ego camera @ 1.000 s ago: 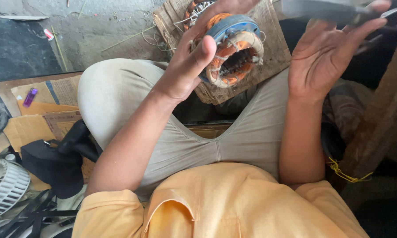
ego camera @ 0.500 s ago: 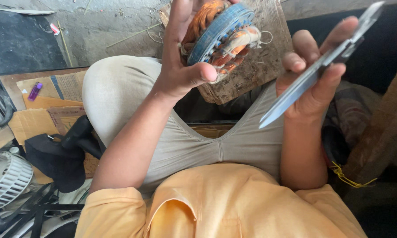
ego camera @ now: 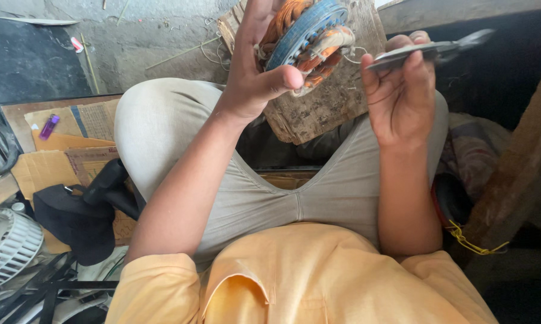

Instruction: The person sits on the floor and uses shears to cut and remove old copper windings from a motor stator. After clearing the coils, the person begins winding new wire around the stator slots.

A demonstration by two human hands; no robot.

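The left hand (ego camera: 252, 72) grips a round motor coil (ego camera: 309, 39) with orange windings, held up far from the body. Just right, the right hand (ego camera: 402, 90) clasps a flat metal blade (ego camera: 429, 51).

Rough concrete floor (ego camera: 54, 54), scattered cardboard (ego camera: 48, 168), possibly daylight

A single head-worn camera is looking steeply down over the person's own chest and lap. It is sitting close, facing the floor (ego camera: 162, 42) ahead.
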